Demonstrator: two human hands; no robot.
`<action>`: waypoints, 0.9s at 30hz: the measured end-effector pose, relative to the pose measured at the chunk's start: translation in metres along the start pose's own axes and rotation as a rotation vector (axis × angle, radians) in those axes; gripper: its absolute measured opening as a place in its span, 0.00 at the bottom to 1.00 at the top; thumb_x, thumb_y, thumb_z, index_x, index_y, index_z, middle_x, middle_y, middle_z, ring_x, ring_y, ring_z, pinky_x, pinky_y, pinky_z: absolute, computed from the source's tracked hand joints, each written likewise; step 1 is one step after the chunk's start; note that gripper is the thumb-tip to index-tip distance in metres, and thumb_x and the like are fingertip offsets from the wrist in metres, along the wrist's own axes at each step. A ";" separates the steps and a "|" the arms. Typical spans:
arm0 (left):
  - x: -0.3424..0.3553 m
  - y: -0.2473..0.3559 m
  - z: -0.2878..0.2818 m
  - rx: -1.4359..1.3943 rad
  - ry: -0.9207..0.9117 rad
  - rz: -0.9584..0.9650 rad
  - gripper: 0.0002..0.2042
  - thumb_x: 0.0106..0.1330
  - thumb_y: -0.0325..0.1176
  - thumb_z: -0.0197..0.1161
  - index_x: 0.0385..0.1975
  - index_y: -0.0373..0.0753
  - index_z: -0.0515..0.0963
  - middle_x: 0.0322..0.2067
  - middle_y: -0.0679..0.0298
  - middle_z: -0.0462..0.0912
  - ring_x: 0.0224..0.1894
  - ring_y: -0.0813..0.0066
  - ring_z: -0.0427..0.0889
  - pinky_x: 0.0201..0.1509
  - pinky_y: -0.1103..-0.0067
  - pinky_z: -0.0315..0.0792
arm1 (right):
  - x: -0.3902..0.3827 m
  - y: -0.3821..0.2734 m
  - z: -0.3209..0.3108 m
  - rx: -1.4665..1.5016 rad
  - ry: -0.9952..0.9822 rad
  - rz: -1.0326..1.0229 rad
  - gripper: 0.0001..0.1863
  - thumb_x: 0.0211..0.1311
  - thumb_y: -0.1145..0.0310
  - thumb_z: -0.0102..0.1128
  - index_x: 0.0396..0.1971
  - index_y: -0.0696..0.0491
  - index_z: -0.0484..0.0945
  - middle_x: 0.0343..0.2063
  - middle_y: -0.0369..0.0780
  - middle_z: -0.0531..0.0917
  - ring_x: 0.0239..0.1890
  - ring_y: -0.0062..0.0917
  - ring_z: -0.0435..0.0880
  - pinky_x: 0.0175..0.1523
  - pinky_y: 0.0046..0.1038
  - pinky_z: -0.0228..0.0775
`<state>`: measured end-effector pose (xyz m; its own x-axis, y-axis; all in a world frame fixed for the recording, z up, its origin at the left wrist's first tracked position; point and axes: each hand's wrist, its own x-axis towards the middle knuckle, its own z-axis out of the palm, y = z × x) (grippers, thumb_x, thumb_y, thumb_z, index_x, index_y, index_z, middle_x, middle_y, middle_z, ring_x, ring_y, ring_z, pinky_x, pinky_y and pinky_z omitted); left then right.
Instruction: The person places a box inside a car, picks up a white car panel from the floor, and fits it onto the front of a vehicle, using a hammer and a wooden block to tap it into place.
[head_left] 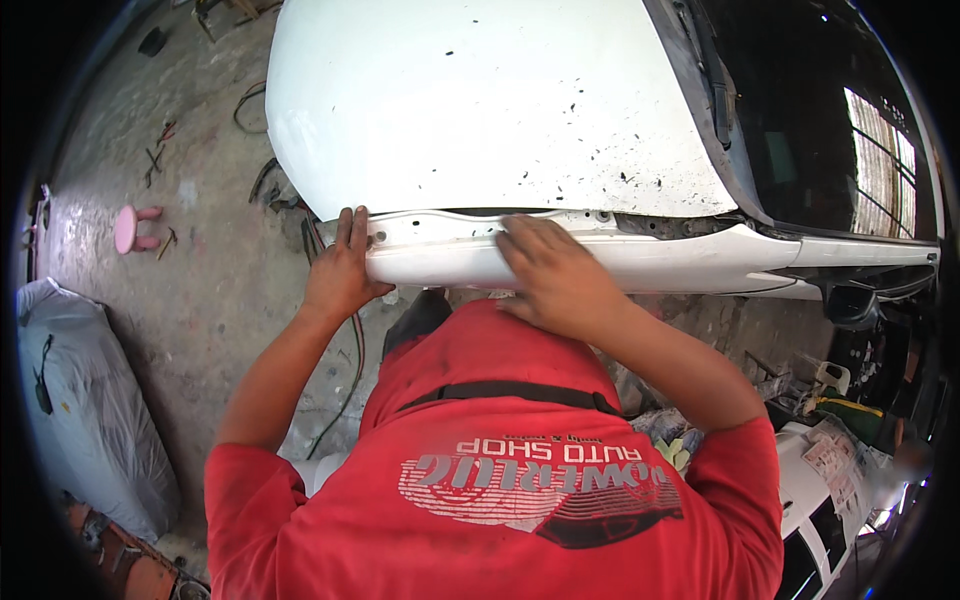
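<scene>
A white car fender [660, 262] runs left to right in front of me, along the near side of the white hood [480, 110]. My left hand [338, 272] is at the fender's front end, fingers stretched away from me toward the hood's corner. Its thumb points right along the fender's lower edge. Across the middle of the fender lies my right hand [562, 282], slightly blurred, with fingers extended over the upper flange. Its thumb is apart from them, near my red shirt. Neither hand shows a loose object in it. The undersides of both palms are hidden.
Dark specks dot the hood. The windshield [800, 110] and side mirror [852, 305] are at right. On the concrete floor at left are a pink stool [130, 230], loose tools and a hose. A plastic-covered bulky item [85, 400] stands lower left; another white vehicle [815, 500] stands lower right.
</scene>
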<state>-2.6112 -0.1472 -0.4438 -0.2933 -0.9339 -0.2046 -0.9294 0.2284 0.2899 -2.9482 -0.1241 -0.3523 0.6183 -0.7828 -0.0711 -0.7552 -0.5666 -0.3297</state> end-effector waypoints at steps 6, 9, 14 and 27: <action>-0.001 -0.006 0.004 -0.009 -0.038 0.006 0.57 0.42 0.42 0.84 0.73 0.28 0.56 0.67 0.39 0.70 0.48 0.45 0.88 0.50 0.62 0.85 | 0.060 -0.028 0.028 -0.114 -0.134 0.032 0.57 0.41 0.51 0.83 0.66 0.71 0.64 0.56 0.54 0.77 0.60 0.43 0.77 0.67 0.40 0.70; -0.002 -0.006 0.001 -0.040 -0.074 -0.001 0.56 0.42 0.42 0.84 0.72 0.28 0.58 0.66 0.39 0.71 0.47 0.44 0.88 0.49 0.61 0.84 | 0.075 -0.032 0.035 -0.044 -0.129 0.025 0.53 0.36 0.55 0.87 0.60 0.69 0.70 0.49 0.50 0.81 0.54 0.40 0.80 0.58 0.38 0.75; -0.002 0.004 -0.014 -0.019 -0.189 -0.039 0.53 0.39 0.41 0.83 0.68 0.28 0.63 0.60 0.45 0.77 0.52 0.44 0.85 0.55 0.61 0.82 | 0.088 -0.030 0.048 -0.095 -0.234 0.020 0.51 0.36 0.54 0.87 0.59 0.68 0.71 0.48 0.50 0.81 0.54 0.41 0.82 0.57 0.38 0.78; 0.013 -0.004 -0.014 0.006 -0.329 0.027 0.48 0.35 0.44 0.81 0.62 0.31 0.71 0.52 0.48 0.82 0.51 0.49 0.86 0.54 0.63 0.82 | 0.122 -0.019 0.030 0.034 -0.631 0.066 0.50 0.39 0.47 0.84 0.57 0.67 0.75 0.45 0.53 0.85 0.49 0.45 0.87 0.56 0.40 0.81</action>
<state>-2.6077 -0.1643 -0.4345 -0.3738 -0.7889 -0.4877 -0.9212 0.2544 0.2944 -2.8522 -0.2007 -0.3833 0.5875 -0.5076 -0.6302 -0.7954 -0.5056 -0.3342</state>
